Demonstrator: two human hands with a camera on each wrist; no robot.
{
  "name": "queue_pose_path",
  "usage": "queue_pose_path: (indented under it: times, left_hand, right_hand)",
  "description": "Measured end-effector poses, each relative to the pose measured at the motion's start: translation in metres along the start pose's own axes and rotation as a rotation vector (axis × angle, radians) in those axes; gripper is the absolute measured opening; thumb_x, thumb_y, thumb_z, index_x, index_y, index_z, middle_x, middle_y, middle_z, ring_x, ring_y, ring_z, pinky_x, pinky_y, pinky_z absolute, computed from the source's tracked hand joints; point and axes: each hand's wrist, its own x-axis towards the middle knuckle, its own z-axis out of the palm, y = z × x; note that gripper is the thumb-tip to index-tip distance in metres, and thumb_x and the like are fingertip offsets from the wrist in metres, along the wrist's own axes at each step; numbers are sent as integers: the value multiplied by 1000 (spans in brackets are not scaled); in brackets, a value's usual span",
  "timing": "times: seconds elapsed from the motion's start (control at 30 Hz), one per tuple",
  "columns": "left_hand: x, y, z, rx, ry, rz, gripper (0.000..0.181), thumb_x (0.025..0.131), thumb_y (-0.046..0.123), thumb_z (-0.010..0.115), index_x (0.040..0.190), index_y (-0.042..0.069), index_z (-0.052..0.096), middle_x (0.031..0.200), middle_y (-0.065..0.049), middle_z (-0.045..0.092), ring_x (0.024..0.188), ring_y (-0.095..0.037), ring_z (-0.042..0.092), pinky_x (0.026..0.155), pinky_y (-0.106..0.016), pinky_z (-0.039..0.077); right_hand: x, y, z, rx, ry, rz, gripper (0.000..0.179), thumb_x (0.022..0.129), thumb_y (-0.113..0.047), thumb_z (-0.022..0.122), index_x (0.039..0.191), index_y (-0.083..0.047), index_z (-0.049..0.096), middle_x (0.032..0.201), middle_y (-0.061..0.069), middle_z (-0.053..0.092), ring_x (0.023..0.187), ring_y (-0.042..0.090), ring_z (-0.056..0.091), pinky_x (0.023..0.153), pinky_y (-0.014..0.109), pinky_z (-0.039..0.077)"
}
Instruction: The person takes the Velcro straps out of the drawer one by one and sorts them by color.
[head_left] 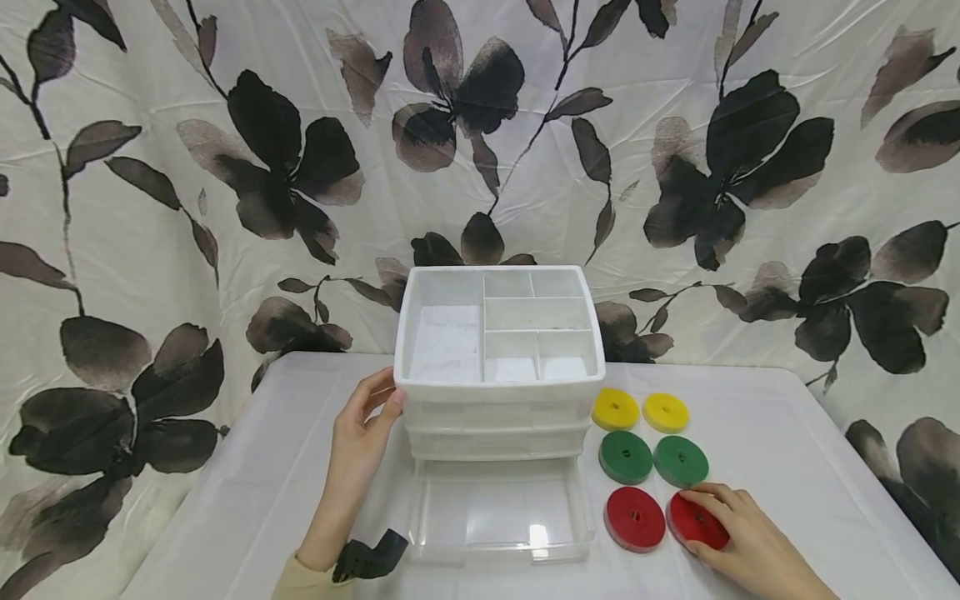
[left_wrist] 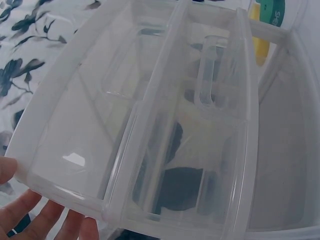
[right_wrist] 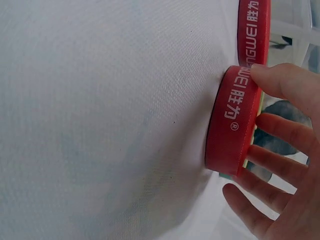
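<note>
A white drawer organizer (head_left: 498, 392) with a compartmented top and clear drawers stands at the middle of the table. Its bottom drawer (head_left: 502, 512) is pulled out and holds nothing. My left hand (head_left: 363, 429) holds the organizer's upper left side, thumb near the front corner; the left wrist view shows the fingers (left_wrist: 45, 217) along its edge. On the right, my right hand (head_left: 738, 529) grips a red fabric tape roll (head_left: 697, 521) by its rim. White lettering runs round that roll (right_wrist: 232, 120) in the right wrist view. Another red roll (head_left: 635, 519) lies beside it.
Behind the red rolls lie two green rolls (head_left: 626, 457) and two yellow rolls (head_left: 616, 409), in pairs right of the organizer. A white cloth covers the table (head_left: 780, 450). A floral curtain (head_left: 570, 192) hangs behind. A black strap (head_left: 371, 557) is by the left wrist.
</note>
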Motion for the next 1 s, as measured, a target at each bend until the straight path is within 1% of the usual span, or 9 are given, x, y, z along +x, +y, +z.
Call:
queue_pose_path:
  times: [0.13, 0.37, 0.57, 0.67, 0.8, 0.87, 0.9, 0.93, 1.0]
  left_hand:
    - [0, 0, 0, -7, -4, -6, 39, 95, 25, 61, 133, 19, 55, 129, -2, 59, 111, 1, 54, 85, -11, 49]
    - [0, 1, 0, 3, -7, -15, 40, 95, 27, 60, 134, 19, 54, 131, -2, 58, 112, 1, 53, 86, -10, 48]
    - [0, 1, 0, -4, -2, -17, 40, 95, 25, 61, 133, 18, 54, 130, -3, 58, 112, 1, 54, 85, -10, 49]
    - [1, 1, 0, -9, -2, -21, 40, 95, 24, 61, 133, 18, 54, 131, -3, 58, 111, 2, 54, 85, -11, 49]
    - [1, 1, 1, -11, -1, -24, 40, 95, 24, 61, 133, 18, 54, 130, -3, 58, 111, 2, 54, 84, -11, 49]
    - [1, 1, 1, -12, -1, -24, 40, 95, 24, 61, 133, 18, 54, 130, -3, 58, 111, 2, 54, 84, -11, 49]
    - [1, 1, 1, -11, -1, -24, 40, 95, 24, 61, 133, 18, 54, 130, -3, 58, 111, 3, 54, 84, -11, 49]
    - [1, 1, 0, -11, -1, -23, 39, 95, 24, 61, 133, 18, 54, 130, -3, 58, 111, 3, 54, 84, -11, 49]
    - [1, 1, 0, -12, -1, -23, 39, 95, 24, 61, 133, 18, 54, 130, -2, 58, 111, 2, 54, 84, -11, 49]
  right_hand:
    - [-1, -2, -2, -10, 6, -2, 72, 67, -40, 84, 128, -13, 58, 127, 12, 52, 109, 28, 47, 75, 42, 59]
    - [-4, -14, -7, -4, 17, -9, 64, 75, -46, 77, 128, -14, 59, 127, 11, 55, 108, 26, 50, 80, 45, 58]
    - [-7, -28, -6, 6, 22, -26, 55, 75, -37, 79, 124, -18, 61, 123, 7, 58, 107, 23, 52, 82, 45, 58]
    - [-9, -35, -3, -13, 86, -88, 45, 76, -31, 79, 118, -22, 65, 117, -2, 61, 104, 16, 54, 84, 39, 58]
    - [-13, -43, 4, -25, 217, -231, 33, 76, -25, 80, 106, -28, 68, 104, -16, 61, 95, 3, 52, 79, 26, 56]
    - [-14, -45, 6, -9, 237, -273, 30, 77, -24, 79, 104, -29, 68, 100, -20, 60, 91, 1, 51, 76, 22, 55]
    - [-15, -47, 7, 2, 223, -272, 28, 77, -25, 79, 103, -31, 68, 99, -21, 59, 90, 0, 50, 75, 21, 54]
    - [-15, -49, 7, 20, 187, -249, 27, 78, -28, 78, 102, -32, 67, 98, -22, 59, 89, -1, 50, 74, 19, 54]
    - [-14, -52, 7, 68, 94, -189, 24, 79, -33, 77, 101, -32, 66, 97, -20, 59, 88, 1, 51, 74, 20, 54]
